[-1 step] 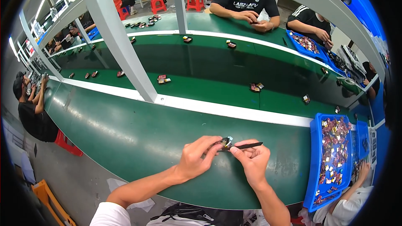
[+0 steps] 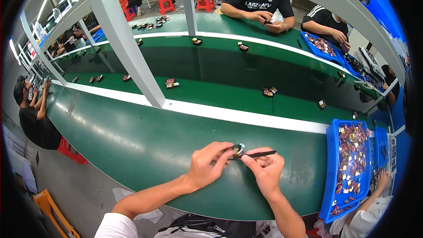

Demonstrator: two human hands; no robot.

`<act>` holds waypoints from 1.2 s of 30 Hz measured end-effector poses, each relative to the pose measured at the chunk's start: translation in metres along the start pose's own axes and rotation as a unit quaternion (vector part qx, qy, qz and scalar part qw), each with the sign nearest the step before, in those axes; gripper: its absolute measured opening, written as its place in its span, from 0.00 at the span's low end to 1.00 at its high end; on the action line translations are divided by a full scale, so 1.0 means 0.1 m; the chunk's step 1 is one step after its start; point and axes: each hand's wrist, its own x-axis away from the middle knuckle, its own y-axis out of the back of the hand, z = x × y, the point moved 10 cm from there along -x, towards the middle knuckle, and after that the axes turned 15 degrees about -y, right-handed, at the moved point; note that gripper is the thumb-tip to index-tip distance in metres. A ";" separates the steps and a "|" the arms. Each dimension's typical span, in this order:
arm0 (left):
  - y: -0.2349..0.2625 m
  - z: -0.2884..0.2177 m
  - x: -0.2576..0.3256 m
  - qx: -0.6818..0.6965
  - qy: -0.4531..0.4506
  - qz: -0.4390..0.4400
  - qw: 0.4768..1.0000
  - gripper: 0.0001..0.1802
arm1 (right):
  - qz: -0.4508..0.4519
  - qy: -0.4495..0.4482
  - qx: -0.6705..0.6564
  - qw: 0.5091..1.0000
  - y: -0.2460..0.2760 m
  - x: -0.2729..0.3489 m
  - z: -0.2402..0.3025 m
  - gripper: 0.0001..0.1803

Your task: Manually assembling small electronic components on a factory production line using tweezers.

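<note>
- Small metallic part point(image 2: 238, 149) sat pinched in the fingers point(image 2: 219, 150) of your left hand point(image 2: 205, 167), held just above the green desk point(image 2: 132, 141) near its front edge.
- Your right hand point(image 2: 265, 169) had its fingers pressed together around a thin black tool point(image 2: 257, 154), whose near end met the part while its tip pointed right.
- Both hands were touching each other over the desk's near strip, between the white dividing line point(image 2: 246, 117) and the curved front edge.
- To your left the desk surface ran bare and wide; to your right a blue tray point(image 2: 329, 163) of small mixed pieces stood near, its rim closing off that side.
- Beyond the white line, small parts point(image 2: 269, 91) lay scattered, well apart from your hands.
</note>
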 end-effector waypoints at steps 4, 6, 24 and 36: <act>-0.11 0.40 0.17 0.221 0.231 -0.023 0.947 0.11 | -0.023 0.063 0.043 0.997 -0.02 0.05 0.09 0.06; -0.12 0.45 0.18 0.253 0.244 -0.017 0.936 0.13 | -0.031 0.075 0.072 0.994 -0.02 0.06 0.12 0.05; -0.23 0.44 0.19 0.352 0.285 0.044 0.890 0.15 | -0.030 0.184 0.105 0.977 -0.04 0.15 0.26 0.06; -0.23 0.43 0.18 0.362 0.274 0.026 0.891 0.14 | -0.040 0.181 0.110 0.976 -0.02 0.15 0.26 0.06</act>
